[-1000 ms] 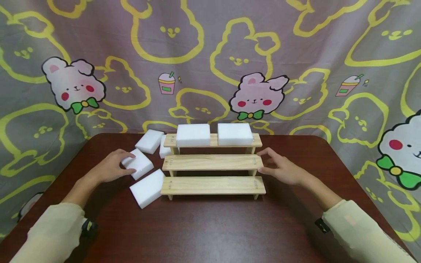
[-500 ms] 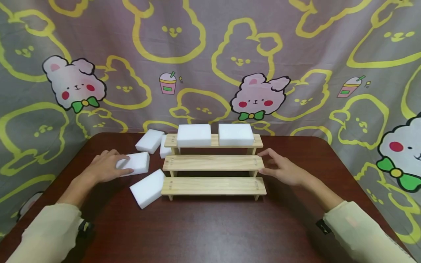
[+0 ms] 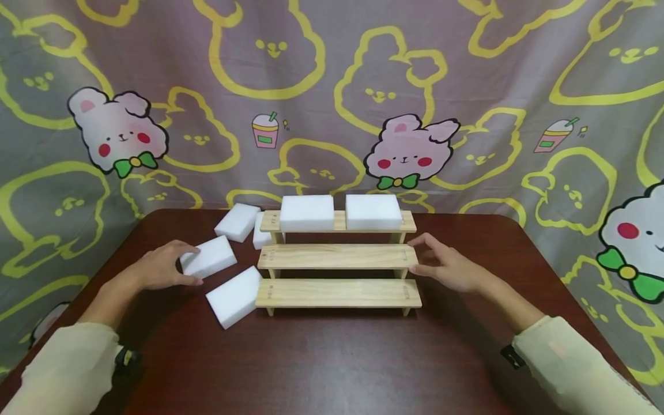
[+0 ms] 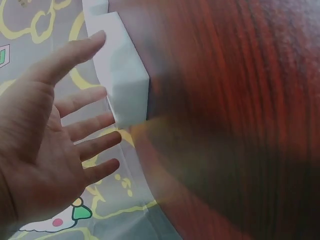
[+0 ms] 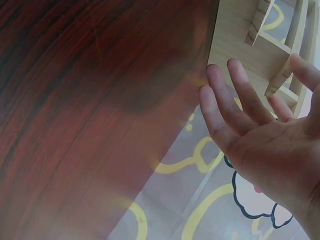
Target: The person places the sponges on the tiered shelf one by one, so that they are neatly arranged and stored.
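A white foam block (image 3: 211, 257) lies angled on the table, left of a wooden three-step stand (image 3: 337, 256). Around its left end is my left hand (image 3: 163, 266), fingertips right at the block. The left wrist view shows that hand's fingers straight and spread, the thumb overlapping the block (image 4: 122, 75). On the other side, my right hand (image 3: 450, 268) holds the right end of the stand's middle step between thumb and index finger. In the right wrist view the other fingers (image 5: 242, 92) of that hand extend past the stand (image 5: 250, 57).
Two white blocks (image 3: 307, 212) sit side by side on the top step. Another block (image 3: 234, 297) lies in front of the left hand's one, touching the stand's left side. Two more blocks (image 3: 237, 222) are behind. A patterned curtain (image 3: 321, 104) hangs behind the dark table (image 3: 332, 369).
The block at my left hand has turned and shifted left, and the left hand has drawn back left with it. The right hand stays at the stand.
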A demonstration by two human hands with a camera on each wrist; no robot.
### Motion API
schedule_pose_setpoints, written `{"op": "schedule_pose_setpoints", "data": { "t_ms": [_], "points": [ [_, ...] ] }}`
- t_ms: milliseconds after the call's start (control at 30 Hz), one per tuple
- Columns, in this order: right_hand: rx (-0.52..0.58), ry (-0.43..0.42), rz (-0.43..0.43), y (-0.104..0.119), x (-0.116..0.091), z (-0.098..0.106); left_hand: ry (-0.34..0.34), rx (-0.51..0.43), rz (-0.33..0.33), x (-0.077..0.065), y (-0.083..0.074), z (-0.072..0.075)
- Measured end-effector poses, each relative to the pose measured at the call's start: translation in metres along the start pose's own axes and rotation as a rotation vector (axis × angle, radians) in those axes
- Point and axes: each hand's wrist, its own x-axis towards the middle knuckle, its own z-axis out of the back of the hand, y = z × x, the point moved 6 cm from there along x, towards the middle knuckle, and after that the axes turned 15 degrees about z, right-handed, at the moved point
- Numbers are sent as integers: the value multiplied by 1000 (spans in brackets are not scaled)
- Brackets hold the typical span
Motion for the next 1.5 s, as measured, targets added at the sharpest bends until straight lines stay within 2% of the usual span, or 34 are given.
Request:
{"op": "schedule_pose_setpoints", "data": {
  "t_ms": [200,500,733,1200,1500],
  "points": [
    [-3,-2,-2,0,-1,0,16,-48,-55,1,1,-2],
    [17,2,6,1,1,0,-20,-98,-9,0,4,-6],
    [10,-2,6,1,1,0,-56,-91,-10,1,1,-5],
    [1,1,8,0,1,0,-148,-166,-22,-4,0,16],
    [2,1,2,1,1,0,-242,-190,-63,-13,-3,28]
  ]
}}
